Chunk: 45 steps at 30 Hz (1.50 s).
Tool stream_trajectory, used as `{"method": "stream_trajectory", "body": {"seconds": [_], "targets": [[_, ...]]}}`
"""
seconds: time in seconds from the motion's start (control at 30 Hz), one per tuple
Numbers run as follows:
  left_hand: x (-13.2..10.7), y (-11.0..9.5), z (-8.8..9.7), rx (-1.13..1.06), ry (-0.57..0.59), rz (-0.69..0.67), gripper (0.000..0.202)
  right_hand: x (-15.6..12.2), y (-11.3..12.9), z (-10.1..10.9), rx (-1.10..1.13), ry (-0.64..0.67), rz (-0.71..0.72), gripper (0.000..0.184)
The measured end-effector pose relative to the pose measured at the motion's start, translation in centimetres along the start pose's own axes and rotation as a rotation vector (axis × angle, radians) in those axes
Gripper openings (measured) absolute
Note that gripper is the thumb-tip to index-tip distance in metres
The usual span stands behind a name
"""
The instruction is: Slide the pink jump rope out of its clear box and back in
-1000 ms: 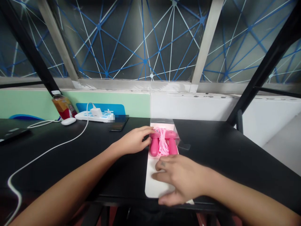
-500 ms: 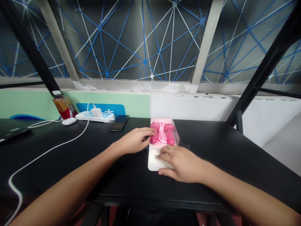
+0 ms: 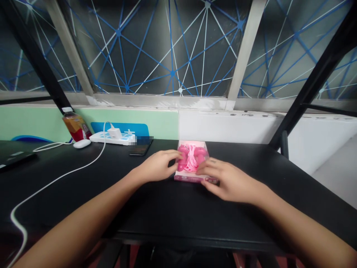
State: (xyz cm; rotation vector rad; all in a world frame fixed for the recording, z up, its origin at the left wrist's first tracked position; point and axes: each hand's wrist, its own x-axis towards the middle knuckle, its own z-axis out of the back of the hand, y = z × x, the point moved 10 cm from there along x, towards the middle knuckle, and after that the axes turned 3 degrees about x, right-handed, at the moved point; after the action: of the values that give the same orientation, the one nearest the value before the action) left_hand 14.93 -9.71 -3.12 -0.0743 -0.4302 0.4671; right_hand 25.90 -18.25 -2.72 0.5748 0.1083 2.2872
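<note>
A pink skipping rope (image 3: 191, 158) with bulky handles and a coiled cord lies in a small box (image 3: 192, 143) with a clear cover. At the box's left side, my left hand (image 3: 160, 165) has its fingertips over the edge and its thumb lower down, steadying it. My right hand (image 3: 227, 178) is at the front right corner, its thumb against the pink printed front flap (image 3: 186, 178) and its fingers above. Those fingers hide part of the right handle.
Behind on the left stand a drink bottle (image 3: 76, 124), a white mouse (image 3: 81, 143), a power strip (image 3: 122, 139) with a plugged charger (image 3: 114, 133), and a phone (image 3: 141, 146). A white cable (image 3: 64, 172) crosses the black table (image 3: 156, 216). Black frame bars (image 3: 309, 83) rise at both sides.
The white flap that lay flat towards me is now folded up, showing its pink printed side. My right hand has moved up and slightly right with it; the left hand has barely moved.
</note>
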Motion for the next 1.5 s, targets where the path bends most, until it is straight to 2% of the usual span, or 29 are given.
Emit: {"method": "stream_trajectory", "body": {"seconds": [0.1,0.2,0.4,0.6,0.83,1.1,1.37,1.5], "targets": [[-0.1,0.1,0.3,-0.005,0.012,0.014,0.024,0.2,-1.1,0.6,-0.069,-0.099,-0.050,0.027],[-0.1,0.1,0.6,-0.003,0.016,0.030,0.026,0.2,-2.1,0.1,-0.053,-0.103,-0.104,0.029],[-0.2,-0.2,0.5,-0.027,0.031,0.013,0.025,0.2,-3.2,0.4,-0.003,-0.162,-0.177,0.054],[-0.2,-0.2,0.3,-0.036,0.031,0.014,0.028,0.0,-3.9,0.4,-0.043,-0.179,-0.193,0.055],[-0.2,-0.2,0.1,-0.014,0.053,0.013,0.030,-0.1,-4.2,-0.1,-0.045,-0.156,-0.215,0.047],[-0.3,-0.1,0.3,-0.029,0.042,0.004,0.029,0.0,-3.9,-0.3,-0.049,-0.153,-0.194,0.048],[-0.3,-0.1,0.2,-0.022,0.046,0.004,0.029,0.2,-4.1,-0.3,-0.044,-0.167,-0.212,0.040],[-0.3,0.0,0.1,-0.014,0.045,0.004,0.027,0.3,-3.5,0.1,-0.029,-0.182,-0.183,0.038]]}}
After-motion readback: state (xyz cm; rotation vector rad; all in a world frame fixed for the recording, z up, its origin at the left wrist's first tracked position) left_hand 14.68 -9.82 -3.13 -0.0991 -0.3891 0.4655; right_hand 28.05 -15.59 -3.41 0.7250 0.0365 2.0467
